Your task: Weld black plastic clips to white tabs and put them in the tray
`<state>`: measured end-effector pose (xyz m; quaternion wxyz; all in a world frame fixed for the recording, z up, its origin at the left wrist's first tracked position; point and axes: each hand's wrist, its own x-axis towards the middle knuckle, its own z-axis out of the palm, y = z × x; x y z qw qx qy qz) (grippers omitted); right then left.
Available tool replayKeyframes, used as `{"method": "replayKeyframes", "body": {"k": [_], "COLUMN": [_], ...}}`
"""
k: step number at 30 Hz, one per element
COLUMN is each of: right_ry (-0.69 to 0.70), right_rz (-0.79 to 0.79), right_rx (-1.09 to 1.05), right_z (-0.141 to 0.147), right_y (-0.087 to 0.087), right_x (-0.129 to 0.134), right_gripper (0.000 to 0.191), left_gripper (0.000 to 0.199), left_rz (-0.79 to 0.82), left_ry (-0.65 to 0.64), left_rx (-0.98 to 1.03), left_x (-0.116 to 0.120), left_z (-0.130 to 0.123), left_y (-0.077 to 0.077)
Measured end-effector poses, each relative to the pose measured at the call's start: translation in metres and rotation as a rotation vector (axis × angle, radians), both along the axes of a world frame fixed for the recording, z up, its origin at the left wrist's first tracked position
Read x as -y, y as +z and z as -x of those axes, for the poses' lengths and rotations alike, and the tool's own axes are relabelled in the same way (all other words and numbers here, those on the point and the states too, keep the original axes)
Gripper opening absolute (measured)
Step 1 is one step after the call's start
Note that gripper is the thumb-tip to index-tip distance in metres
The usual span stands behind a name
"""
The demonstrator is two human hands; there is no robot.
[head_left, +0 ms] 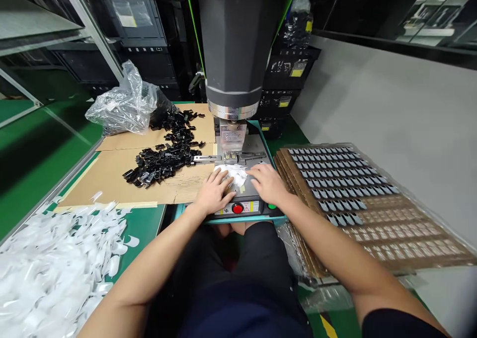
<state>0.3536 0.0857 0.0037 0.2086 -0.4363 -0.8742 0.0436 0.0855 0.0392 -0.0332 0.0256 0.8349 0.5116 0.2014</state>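
My left hand [215, 192] lies at the left edge of a small heap of white pieces [235, 174] on the machine's grey base plate [248, 190]. Its fingers are spread and touch the heap. On the heap's right side rests my right hand [269, 183], fingers apart, fingertips at the white pieces. Just behind them the metal head of the press [232, 137] stands over a small fixture [230, 157]. A red button [237, 208] is on the front panel below my left hand, and a green button [272, 206] sits below my right hand.
Black clips [164, 161] are piled on cardboard [106, 171] at the left, before a clear plastic bag [124, 104]. Many white pieces [55, 263] cover the near left table. Stacked trays [395, 213] with rows of grey-blue parts stand at the right. Black bins [137, 20] are behind.
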Motion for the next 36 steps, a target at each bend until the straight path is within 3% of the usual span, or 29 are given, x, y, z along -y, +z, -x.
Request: {"method": "replayKeyframes", "body": {"k": [4,9,20,36], "right_ry": [0.049,0.055,0.021,0.045], "right_rz": [-0.014,-0.01,-0.008,-0.038], "right_rx": [0.041,0.094,0.145,0.108], "right_z": [0.047,0.071,0.08,0.074], "right_y": [-0.01,-0.019,-0.034,-0.035], "right_x": [-0.008,-0.01,-0.003,0.015], "right_gripper": [0.04,0.038,0.051,0.041], "left_gripper": [0.055,0.052,0.05,0.05], "left_rz": [0.004,-0.002,0.017,0.031], "left_ry": [-0.002,-0.021,-0.015,-0.041], "left_rx": [-0.049,-0.025,0.004,0.092], "left_x": [0.0,0.007,0.012,0.013], "left_z": [0.008,0.025,0.046,0.053], "left_y": [-0.005,-0.004,-0.005,-0.009]}}
